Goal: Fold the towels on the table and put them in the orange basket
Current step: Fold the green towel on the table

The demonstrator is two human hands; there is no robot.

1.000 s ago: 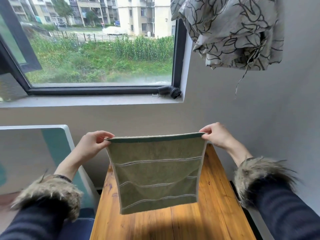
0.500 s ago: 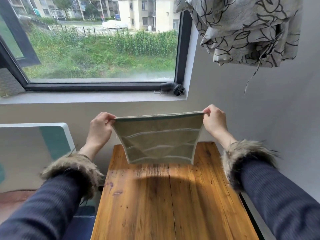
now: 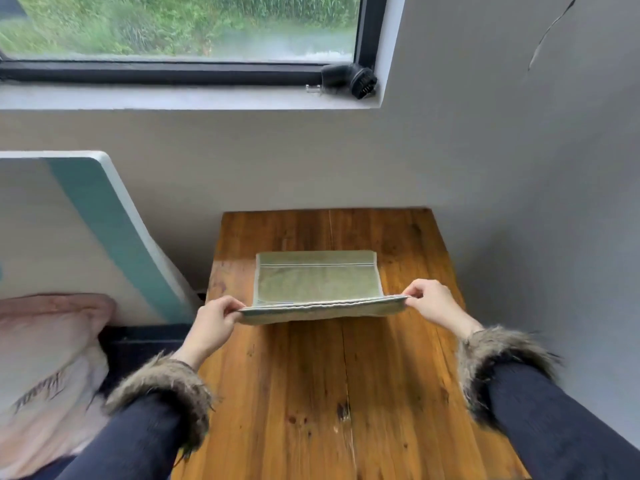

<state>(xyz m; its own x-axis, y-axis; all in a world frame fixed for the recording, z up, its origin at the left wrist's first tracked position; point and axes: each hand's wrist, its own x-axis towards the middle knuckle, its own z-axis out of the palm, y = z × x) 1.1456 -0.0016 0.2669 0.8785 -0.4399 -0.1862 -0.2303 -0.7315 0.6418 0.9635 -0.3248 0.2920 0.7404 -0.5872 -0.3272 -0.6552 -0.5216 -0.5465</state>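
A green towel (image 3: 317,284) with pale stripes lies with its far part on the wooden table (image 3: 311,393), its far edge toward the wall. Its near edge is lifted a little above the wood and stretched taut. My left hand (image 3: 214,322) pinches the near left corner. My right hand (image 3: 431,303) pinches the near right corner. The orange basket is not in view.
The table sits in a corner, with a grey wall behind and another on the right. A white and teal board (image 3: 104,237) leans at the left, a pink pillow (image 3: 45,358) below it. A black brush head (image 3: 349,79) lies on the window sill.
The towel hung in the air between my hands before; both hands have come down and toward me, laying its far part flat on the table. The view has tilted downward.
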